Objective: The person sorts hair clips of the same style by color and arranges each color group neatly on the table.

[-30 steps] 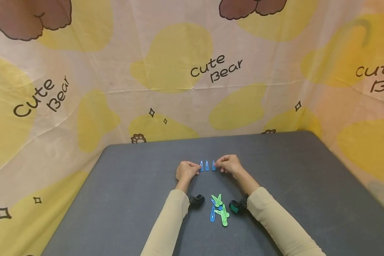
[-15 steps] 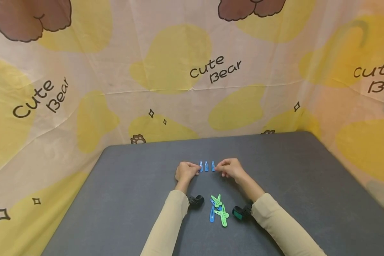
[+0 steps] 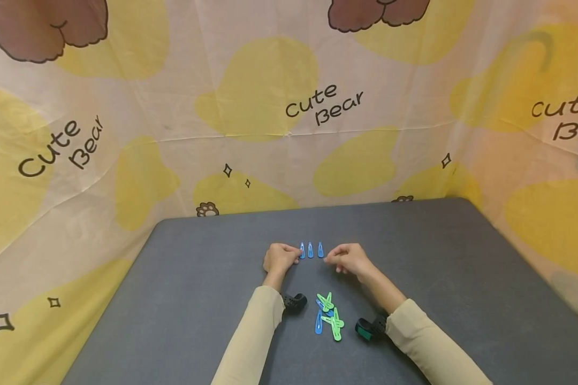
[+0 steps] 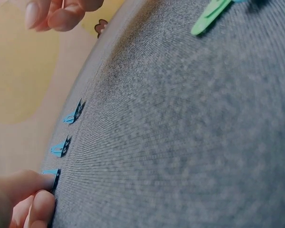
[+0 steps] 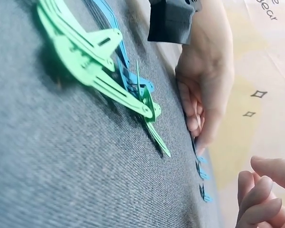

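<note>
Three blue snap hair clips stand in a short row in the head view: a left clip [image 3: 302, 248], a middle clip [image 3: 310, 250] and a right clip [image 3: 320, 249]. My left hand [image 3: 280, 258] pinches the lower end of the left clip, its fingertips covering part of it in the left wrist view. Just right of the row, my right hand [image 3: 350, 259] hovers with loosely bent fingers [image 5: 263, 199] and nothing in them. Nearer to me lies a loose pile of green hair clips [image 3: 336, 330] and blue hair clips [image 3: 319, 323], some overlapping.
A dark grey table [image 3: 197, 299] carries all the clips. Behind it hangs a patterned cloth [image 3: 260, 96] along the back and sides. Black wrist straps, one on the left wrist [image 3: 295, 303] and one on the right [image 3: 370, 327], flank the pile.
My right hand has let go of the right clip and drawn back slightly to the right and nearer me. The left hand stays at the left clip.
</note>
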Motion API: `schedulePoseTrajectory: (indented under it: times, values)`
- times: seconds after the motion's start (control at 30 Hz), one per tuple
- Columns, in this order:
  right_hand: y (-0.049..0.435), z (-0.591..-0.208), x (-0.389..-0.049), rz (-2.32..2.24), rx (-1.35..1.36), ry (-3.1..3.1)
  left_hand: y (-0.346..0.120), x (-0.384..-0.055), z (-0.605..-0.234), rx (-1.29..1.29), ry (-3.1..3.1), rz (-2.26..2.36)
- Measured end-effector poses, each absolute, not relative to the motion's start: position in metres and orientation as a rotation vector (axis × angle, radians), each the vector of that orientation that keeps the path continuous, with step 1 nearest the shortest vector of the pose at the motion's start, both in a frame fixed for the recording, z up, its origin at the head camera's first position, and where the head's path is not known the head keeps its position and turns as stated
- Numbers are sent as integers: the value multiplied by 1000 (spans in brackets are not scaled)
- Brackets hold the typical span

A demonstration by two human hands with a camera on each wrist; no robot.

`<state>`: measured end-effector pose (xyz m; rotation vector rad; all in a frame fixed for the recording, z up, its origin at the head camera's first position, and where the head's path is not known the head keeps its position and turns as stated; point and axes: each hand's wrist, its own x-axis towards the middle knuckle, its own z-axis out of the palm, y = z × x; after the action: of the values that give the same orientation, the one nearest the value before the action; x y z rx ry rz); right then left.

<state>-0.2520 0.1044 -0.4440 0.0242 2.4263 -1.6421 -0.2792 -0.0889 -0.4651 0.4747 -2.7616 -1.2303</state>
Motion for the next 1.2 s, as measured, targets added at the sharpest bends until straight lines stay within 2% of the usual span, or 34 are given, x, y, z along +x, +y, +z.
schedulePoseTrajectory:
  times: [0.6,1.2]
  values:
    - [107,-445,-230,-1577,-125,2340,-86,-280,-465,505,-2775,-1240]
    - [100,-450,-211,-1459,-390,2265,-88,-279,-466,507,-2760,-1232]
